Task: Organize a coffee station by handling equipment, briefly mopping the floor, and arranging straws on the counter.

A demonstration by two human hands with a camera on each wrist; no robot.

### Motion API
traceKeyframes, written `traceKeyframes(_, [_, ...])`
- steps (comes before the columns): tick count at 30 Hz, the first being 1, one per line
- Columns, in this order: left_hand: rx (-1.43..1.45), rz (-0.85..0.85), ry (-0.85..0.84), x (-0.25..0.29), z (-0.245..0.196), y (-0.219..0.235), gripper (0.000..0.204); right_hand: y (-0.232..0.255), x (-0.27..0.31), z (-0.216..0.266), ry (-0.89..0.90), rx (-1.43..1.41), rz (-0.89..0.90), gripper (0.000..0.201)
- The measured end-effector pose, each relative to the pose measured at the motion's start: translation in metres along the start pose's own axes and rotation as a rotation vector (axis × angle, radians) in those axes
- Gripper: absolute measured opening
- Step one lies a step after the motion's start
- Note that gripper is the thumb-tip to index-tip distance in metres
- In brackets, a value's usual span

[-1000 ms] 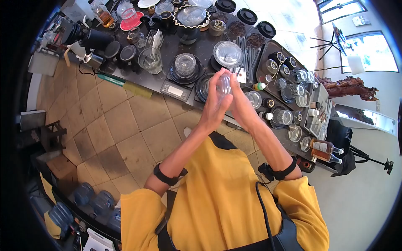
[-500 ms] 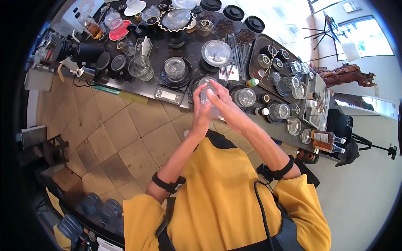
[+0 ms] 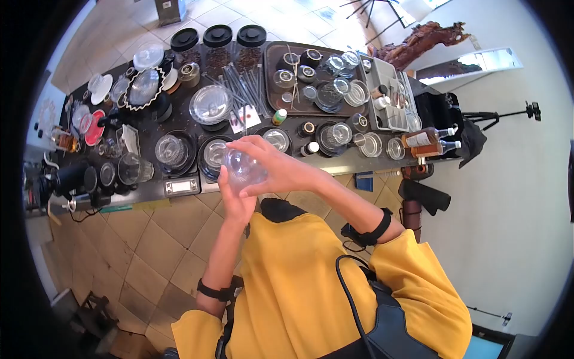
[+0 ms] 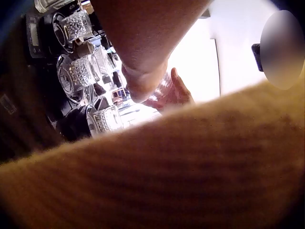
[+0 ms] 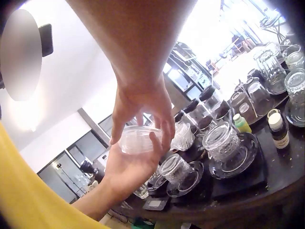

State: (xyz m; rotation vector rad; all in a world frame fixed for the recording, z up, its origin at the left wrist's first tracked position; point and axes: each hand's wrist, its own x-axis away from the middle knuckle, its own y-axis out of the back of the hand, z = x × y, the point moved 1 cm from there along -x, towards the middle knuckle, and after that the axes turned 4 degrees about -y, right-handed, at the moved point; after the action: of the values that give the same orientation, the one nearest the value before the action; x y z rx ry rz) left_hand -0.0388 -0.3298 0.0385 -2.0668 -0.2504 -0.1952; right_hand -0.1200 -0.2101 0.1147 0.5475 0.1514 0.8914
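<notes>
Both hands hold a clear round container above the counter's front edge. In the head view the left hand (image 3: pixel 237 202) supports the container (image 3: pixel 246 170) from the left and below, its thumb or a finger along the side. The right hand (image 3: pixel 278 169) spans it from above and the right, thumb at the lower edge. The right wrist view shows the container (image 5: pixel 139 140) resting in the left hand's palm (image 5: pixel 129 167), with the right hand's fingers (image 5: pixel 166 126) coming down around its rim. Only part of the hands shows in the left wrist view, behind a forearm.
Upturned glasses on black saucers (image 3: pixel 172 149) line the dark counter, beside a small scale (image 3: pixel 182 186). Lidded jars (image 3: pixel 217 37) stand at the back, with a tray of glassware (image 3: pixel 275 107) and a grey organizer (image 3: pixel 391 122) to the right. Bottles (image 3: pixel 421 138) lie at the right end.
The head view has turned, so the counter appears more level. The hands have shifted left in view; the right hand has spread over the container, which shows more fully between them.
</notes>
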Motion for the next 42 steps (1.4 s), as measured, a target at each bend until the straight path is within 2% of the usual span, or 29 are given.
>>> traceKeyframes(7, [0.07,-0.018,0.065,-0.009,0.023,-0.005,0.065,0.005,0.023,-0.013,-0.068,0.036,-0.107,0.095])
traceKeyframes(16, [-0.029,-0.109,-0.014,-0.009,0.032,-0.001,0.061,-0.009,0.026,-0.024,-0.09,-0.024,-0.18,0.098])
traceKeyframes(20, [-0.026,-0.075,-0.046,-0.006,0.022,-0.008,0.064,-0.015,0.021,-0.024,-0.07,-0.033,-0.175,0.099])
traceKeyframes(32, [0.041,0.01,-0.078,0.014,-0.002,0.027,0.075,-0.047,-0.006,0.0,-0.031,0.139,-0.099,0.098])
traceKeyframes(34, [0.125,0.043,-0.08,0.017,-0.007,0.034,0.076,-0.048,-0.013,0.011,-0.104,0.2,-0.035,0.097])
traceKeyframes(38, [0.039,-0.072,-0.18,0.02,-0.016,0.046,0.077,-0.06,-0.029,0.021,-0.071,0.222,0.043,0.095])
traceKeyframes(40, [0.148,-0.101,-0.152,0.02,-0.019,0.05,0.074,-0.065,-0.035,0.023,-0.069,0.255,0.038,0.095])
traceKeyframes(42, [0.121,-0.126,-0.194,0.022,-0.025,0.059,0.073,-0.073,-0.043,0.027,-0.031,0.265,0.071,0.094])
